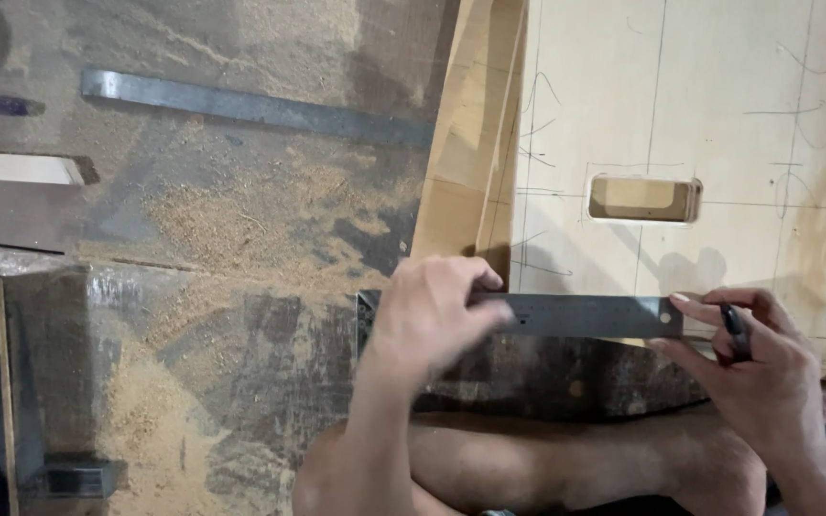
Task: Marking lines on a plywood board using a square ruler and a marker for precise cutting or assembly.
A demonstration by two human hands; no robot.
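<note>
Left hand presses down, fingers curled over the steel ruler. Right hand pinches its right end (a dark pen tucked between fingers).

- I see no packages, labels, signs or screens anywhere in the head view.
</note>
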